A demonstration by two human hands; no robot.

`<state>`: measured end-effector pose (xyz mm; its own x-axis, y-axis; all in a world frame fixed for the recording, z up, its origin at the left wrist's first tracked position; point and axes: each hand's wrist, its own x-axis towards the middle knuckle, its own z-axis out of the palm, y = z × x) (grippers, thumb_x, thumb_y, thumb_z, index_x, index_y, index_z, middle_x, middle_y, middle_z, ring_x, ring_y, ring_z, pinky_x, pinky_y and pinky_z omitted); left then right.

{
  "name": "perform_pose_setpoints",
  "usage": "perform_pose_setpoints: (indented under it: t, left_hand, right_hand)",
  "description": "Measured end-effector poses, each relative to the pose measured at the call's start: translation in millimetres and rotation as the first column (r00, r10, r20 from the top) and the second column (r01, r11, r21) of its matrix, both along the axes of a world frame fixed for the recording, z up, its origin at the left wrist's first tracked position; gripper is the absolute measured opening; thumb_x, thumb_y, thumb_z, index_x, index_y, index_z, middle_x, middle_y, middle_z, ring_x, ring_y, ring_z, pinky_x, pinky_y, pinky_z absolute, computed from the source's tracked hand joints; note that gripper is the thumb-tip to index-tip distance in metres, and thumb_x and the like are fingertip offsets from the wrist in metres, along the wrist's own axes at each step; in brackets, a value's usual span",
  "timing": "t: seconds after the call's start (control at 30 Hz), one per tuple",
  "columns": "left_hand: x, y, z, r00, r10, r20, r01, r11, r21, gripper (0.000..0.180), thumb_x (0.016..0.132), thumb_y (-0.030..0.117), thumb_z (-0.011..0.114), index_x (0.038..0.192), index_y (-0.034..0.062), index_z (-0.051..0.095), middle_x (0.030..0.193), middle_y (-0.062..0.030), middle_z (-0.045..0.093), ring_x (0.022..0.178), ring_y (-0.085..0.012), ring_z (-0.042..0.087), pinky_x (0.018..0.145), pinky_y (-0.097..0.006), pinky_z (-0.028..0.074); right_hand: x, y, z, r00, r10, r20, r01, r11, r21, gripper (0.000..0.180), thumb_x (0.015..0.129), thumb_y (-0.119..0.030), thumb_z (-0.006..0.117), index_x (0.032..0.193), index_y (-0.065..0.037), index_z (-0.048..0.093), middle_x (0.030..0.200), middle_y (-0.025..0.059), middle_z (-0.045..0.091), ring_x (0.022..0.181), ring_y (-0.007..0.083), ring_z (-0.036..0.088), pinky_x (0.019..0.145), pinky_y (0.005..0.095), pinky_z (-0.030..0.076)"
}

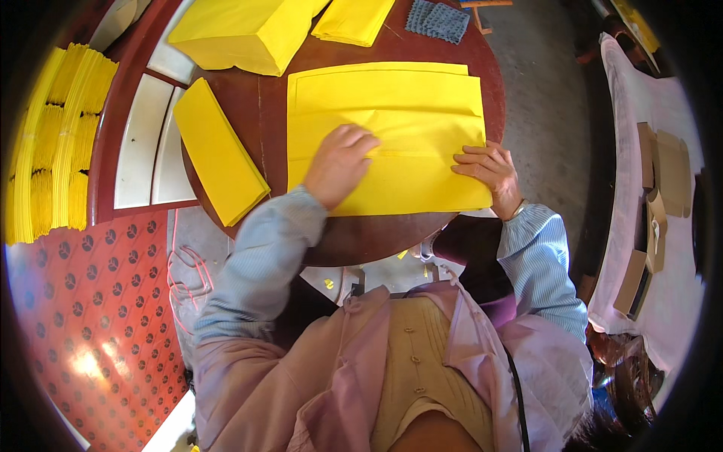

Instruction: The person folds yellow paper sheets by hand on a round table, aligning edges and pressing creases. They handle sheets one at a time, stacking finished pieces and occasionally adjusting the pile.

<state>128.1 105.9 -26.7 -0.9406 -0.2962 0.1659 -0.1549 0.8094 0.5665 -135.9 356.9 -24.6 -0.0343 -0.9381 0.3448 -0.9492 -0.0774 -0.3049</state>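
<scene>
The left hand (343, 162), loosely curled and blurred, is over the layered yellow sheets (410, 181) at twelve o'clock on the brown tabletop (361, 239), its grip unclear; the right hand (488, 169) lays half-spread fingers over their three-o'clock edge, thumb hidden. These sheets look creased but still unfolded, their long axis running nine to three o'clock; farther off, at nine o'clock from them, the narrow yellow stack (221, 154) appears already folded, pointing eleven to five.

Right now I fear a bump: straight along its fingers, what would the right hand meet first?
Across the yellow sheet, the right hand would likely meet the left hand; depth is unclear.
</scene>
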Motion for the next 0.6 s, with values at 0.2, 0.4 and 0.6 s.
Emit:
perform_pose_setpoints:
  t: [0.2, 0.4, 0.6]
  left_hand:
    - [75, -58, 29, 0.978, -0.113, 0.174, 0.092, 0.988, 0.123, 0.028, 0.099, 0.016, 0.068, 0.126, 0.0073, 0.067, 0.131, -0.017, 0.067, 0.133, -0.0376, 0.059, 0.117, -0.045, 0.044]
    - [99, -80, 25, 0.99, -0.034, 0.135, -0.061, 0.766, 0.64, 0.035, 0.109, 0.022, 0.059, 0.14, 0.0048, 0.062, 0.137, -0.0149, 0.068, 0.137, -0.0319, 0.059, 0.12, -0.041, 0.041]
    - [101, -56, 7, 0.958, 0.192, 0.212, -0.283, 0.753, 0.594, 0.057, 0.095, 0.012, 0.077, 0.146, 0.0007, 0.054, 0.134, -0.014, 0.07, 0.13, -0.0261, 0.063, 0.113, -0.036, 0.046]
  right_hand:
    - [-10, -3, -2, 0.981, 0.041, 0.192, -0.037, 0.999, -0.025, 0.023, 0.082, -0.017, 0.086, 0.104, -0.013, 0.083, 0.115, 0.0068, 0.078, 0.113, 0.0273, 0.07, 0.104, 0.046, 0.048]
    - [-9, -9, -6, 0.854, -0.161, 0.495, 0.162, 0.986, 0.041, 0.02, 0.085, -0.017, 0.085, 0.103, -0.01, 0.082, 0.1, 0.0065, 0.077, 0.099, 0.0273, 0.069, 0.092, 0.0396, 0.051]
    - [-16, -6, -13, 0.798, -0.348, 0.492, 0.282, 0.937, 0.206, 0.02, 0.094, -0.019, 0.076, 0.106, -0.003, 0.078, 0.098, 0.0109, 0.072, 0.09, 0.0263, 0.066, 0.085, 0.0385, 0.05]
